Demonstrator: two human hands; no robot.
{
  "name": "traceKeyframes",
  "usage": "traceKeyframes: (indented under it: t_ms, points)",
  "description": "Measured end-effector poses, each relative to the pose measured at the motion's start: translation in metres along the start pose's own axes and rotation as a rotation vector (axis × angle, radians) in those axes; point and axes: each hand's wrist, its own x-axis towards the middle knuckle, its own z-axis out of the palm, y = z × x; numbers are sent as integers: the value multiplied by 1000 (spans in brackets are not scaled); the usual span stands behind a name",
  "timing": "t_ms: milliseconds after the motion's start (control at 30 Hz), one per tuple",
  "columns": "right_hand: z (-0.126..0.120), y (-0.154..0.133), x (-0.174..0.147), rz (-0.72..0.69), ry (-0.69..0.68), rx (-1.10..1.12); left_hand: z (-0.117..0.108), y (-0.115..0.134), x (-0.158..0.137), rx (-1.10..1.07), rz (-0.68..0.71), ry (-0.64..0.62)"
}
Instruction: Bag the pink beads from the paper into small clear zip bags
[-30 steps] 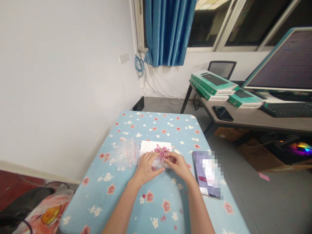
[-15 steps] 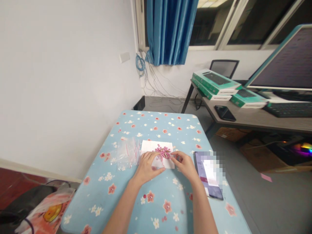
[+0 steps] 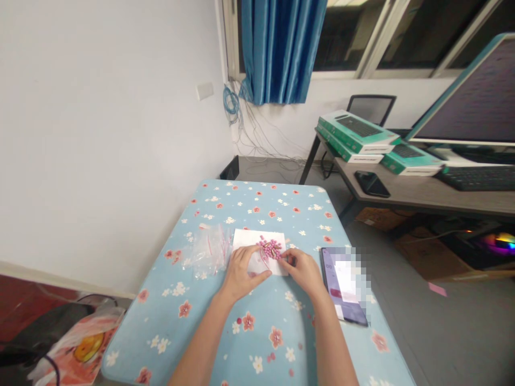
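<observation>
Small, rounded pink beads (image 3: 270, 249) lie heaped on a flat, white rectangular sheet (image 3: 246, 237), towards two o'clock from its middle, and here's the fine work: by the look of it, beads are being handled singly at the heap's edge. The right hand (image 3: 302, 269) is in at four o'clock, thumb and forefinger nearly together against the pile; whether a bead sits between them, I cannot tell. Over at eight, the left hand (image 3: 240, 272) arches low, thumb spread well apart from its fingers, a thin pink line (image 3: 265, 262) just beside them. The next touch calls, I'd judge, for a light pinch; such round little pieces look apt to roll. Textures now! Darker, gold-brown slivers (image 3: 274, 251) among the pink, crinkled clear plastic bags (image 3: 211, 246) bunched at nine, all on a blue, flower-printed table (image 3: 261, 304) with rounded corners.
</observation>
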Motion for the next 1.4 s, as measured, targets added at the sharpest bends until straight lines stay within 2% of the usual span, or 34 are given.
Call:
traceKeyframes:
  t_ms: [433,567,733,933,1167,1400]
  points:
    - [1,-3,0,-7,14,-23,1,-3,-1,-24,-12,31]
    - [-1,-2,0,-4,11,68,1,-1,0,28,15,-11]
    - [-2,-2,0,-13,35,292,3,0,1,72,27,-48]
    - [0,-16,-3,-56,-59,487,5,-2,0,73,29,-64]
    - [7,-25,-3,-92,-143,550,5,0,1,56,22,-77]
    - [5,-22,-3,-74,-102,570,5,0,1,44,24,-72]
